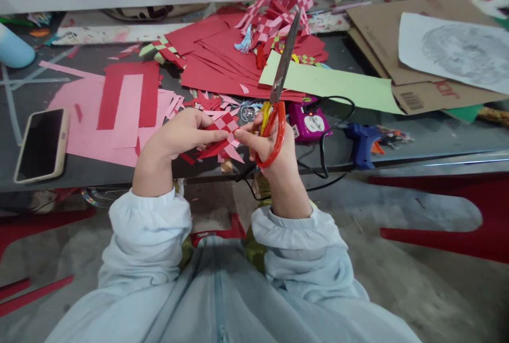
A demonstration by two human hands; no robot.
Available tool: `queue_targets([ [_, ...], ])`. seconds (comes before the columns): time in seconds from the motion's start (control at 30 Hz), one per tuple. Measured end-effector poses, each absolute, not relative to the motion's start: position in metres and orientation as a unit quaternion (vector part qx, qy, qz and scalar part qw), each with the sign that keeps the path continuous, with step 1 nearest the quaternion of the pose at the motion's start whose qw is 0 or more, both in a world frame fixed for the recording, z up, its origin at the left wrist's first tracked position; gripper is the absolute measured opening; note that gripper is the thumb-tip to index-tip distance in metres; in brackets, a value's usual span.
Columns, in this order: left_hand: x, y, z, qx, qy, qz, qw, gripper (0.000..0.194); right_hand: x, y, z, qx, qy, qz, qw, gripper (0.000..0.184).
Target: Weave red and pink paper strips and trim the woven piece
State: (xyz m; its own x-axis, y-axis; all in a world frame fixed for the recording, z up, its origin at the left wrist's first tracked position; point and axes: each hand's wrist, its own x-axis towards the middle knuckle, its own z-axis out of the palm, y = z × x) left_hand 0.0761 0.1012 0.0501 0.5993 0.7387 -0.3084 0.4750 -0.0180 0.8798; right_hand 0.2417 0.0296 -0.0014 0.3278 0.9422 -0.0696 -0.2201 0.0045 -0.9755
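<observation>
A small woven piece of red and pink paper strips [223, 130] is held just above the table's front edge. My left hand [183, 133] pinches its left side between thumb and fingers. On its right side, the thumb and a finger of my right hand [274, 144] grip it too. Scissors with orange-red and yellow handles [280, 131] hang on that same hand, their blades pointing up and away. Loose strip ends stick out from the weave at its lower side. Behind it lie small red and pink paper scraps [209, 102].
Red paper sheets [222, 62] and woven strips [278, 9] pile up at the back. A phone [42, 144] lies left on the table. To the right are a pale green strip [334, 86], a purple box with a cable [308, 123], a blue glue gun [360, 144] and cardboard [382, 35].
</observation>
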Motion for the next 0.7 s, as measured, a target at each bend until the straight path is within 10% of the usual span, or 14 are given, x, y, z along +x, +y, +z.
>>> queue_targets([
  [0.7, 0.0665, 0.1036, 0.0481, 0.618, 0.488, 0.217, 0.577, 0.013, 0.2480, 0.0323, -0.0050, -0.526, -0.334, 0.446, 0.643, 0.047],
])
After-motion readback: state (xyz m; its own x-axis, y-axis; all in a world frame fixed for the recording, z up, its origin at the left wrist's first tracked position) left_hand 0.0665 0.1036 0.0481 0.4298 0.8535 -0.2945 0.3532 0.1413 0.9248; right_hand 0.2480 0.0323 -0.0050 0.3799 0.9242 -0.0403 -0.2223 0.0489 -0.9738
